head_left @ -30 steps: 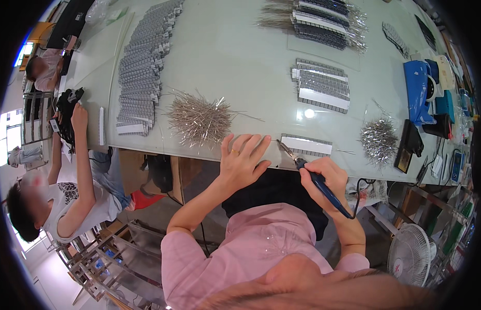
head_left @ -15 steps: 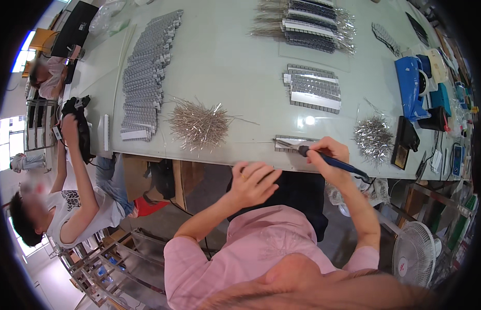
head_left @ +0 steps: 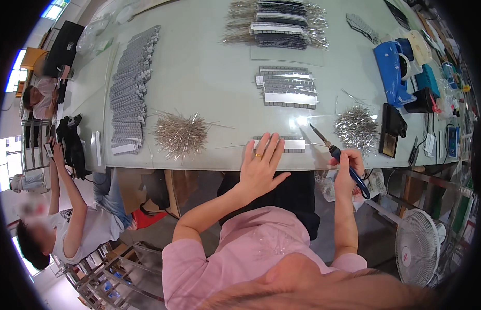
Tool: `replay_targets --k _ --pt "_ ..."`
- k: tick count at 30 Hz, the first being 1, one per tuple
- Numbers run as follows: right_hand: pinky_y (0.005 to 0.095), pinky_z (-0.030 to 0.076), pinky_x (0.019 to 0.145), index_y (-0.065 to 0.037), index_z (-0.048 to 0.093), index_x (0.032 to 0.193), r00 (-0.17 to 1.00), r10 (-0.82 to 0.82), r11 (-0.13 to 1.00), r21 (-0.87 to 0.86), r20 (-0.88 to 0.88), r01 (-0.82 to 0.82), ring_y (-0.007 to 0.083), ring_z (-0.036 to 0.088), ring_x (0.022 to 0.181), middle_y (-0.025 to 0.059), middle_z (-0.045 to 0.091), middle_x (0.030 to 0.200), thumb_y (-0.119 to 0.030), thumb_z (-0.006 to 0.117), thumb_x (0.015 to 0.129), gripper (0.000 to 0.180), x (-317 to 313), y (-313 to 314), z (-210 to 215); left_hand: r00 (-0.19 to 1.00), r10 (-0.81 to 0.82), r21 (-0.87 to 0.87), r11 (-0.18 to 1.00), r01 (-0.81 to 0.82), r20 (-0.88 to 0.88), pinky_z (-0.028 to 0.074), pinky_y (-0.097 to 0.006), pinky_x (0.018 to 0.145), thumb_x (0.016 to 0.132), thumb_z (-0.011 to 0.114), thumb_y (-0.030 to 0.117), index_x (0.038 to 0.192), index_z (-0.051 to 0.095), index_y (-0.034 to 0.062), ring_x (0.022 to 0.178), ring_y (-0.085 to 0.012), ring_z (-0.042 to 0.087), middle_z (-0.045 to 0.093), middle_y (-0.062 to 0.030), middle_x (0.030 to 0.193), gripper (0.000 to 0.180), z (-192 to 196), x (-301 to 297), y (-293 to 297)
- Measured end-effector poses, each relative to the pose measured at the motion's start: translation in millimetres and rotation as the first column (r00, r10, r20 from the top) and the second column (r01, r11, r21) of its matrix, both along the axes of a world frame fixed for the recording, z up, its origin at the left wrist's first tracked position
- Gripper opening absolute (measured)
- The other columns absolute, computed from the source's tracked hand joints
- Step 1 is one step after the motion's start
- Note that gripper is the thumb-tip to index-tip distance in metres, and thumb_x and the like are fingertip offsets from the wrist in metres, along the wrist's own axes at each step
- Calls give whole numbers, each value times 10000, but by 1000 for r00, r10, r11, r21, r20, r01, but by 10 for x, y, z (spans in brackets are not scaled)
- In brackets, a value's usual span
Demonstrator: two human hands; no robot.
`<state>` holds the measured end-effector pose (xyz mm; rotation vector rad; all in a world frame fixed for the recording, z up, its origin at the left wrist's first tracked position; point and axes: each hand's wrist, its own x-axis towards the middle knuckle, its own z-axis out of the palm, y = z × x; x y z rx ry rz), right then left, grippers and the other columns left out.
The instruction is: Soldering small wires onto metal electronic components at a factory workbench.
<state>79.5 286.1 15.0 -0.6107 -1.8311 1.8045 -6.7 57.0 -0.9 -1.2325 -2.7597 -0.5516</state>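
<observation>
My left hand (head_left: 261,166) lies with its fingers stretched out over the left part of a grey segmented strip (head_left: 295,145) near the table's front edge. A thin wire sticks out from the strip's left end. In my right hand (head_left: 349,168) is a soldering iron (head_left: 334,150) with a blue handle. Its metal tip points up and to the left, apart from the strip. Beyond the iron lies a bundle of silvery wires (head_left: 357,128). Another wire bundle (head_left: 181,135) rests to the left of my left hand.
Several grey strips (head_left: 288,85) are stacked beyond my hands, with a wired stack (head_left: 279,26) farther off. A long row of strips (head_left: 132,88) covers the left. At right stand a blue tape dispenser (head_left: 390,72) and a dark box (head_left: 393,129). A person (head_left: 80,222) works at the left.
My left hand has moved forward and come down flat onto the strip. My right hand has drawn the soldering iron off the strip toward the right. The whole view has shifted a little.
</observation>
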Motion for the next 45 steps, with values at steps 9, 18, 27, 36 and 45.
replay_targets --k 9,18,27,36,45 --pt "256 509 638 -16 566 959 999 -45 998 -42 -16 44 146 651 655 72 631 834 -105 591 962 92 4 65 -29 991 -50 42 998 55 -125 269 -532 1090 803 743 315 1260 621 109 1260 -252 517 568 -63 1357 517 -31 26 -33" --pt "253 499 614 -9 565 953 947 -297 955 -22 -121 297 155 647 650 64 615 821 -114 583 970 107 -124 412 -185 951 -284 108 949 297 -120 424 -448 992 841 639 111 1077 681 84 974 -203 650 683 -48 1057 241 279 -161 -82" --pt "263 519 603 -10 541 987 917 -337 941 -48 -212 335 157 638 639 67 604 880 -125 598 975 129 -93 474 -390 936 -79 247 954 171 -342 483 -421 861 883 632 128 1076 714 120 976 -285 633 683 -86 1032 210 731 -2306 722" --pt "279 545 617 6 560 969 909 -366 930 -43 -199 365 152 623 634 75 606 844 -102 572 979 109 -136 422 -368 825 0 181 975 125 -565 407 -442 990 870 660 186 1171 674 164 1145 -258 565 619 -57 1230 302 390 -2703 1004" --pt "250 513 629 -16 562 986 933 -315 949 -29 -175 315 157 666 678 57 616 846 -86 588 964 78 -100 405 -334 968 -237 -76 970 231 -83 199 -586 1126 894 617 325 1379 530 142 1436 -347 265 375 -115 1534 526 173 -989 316"
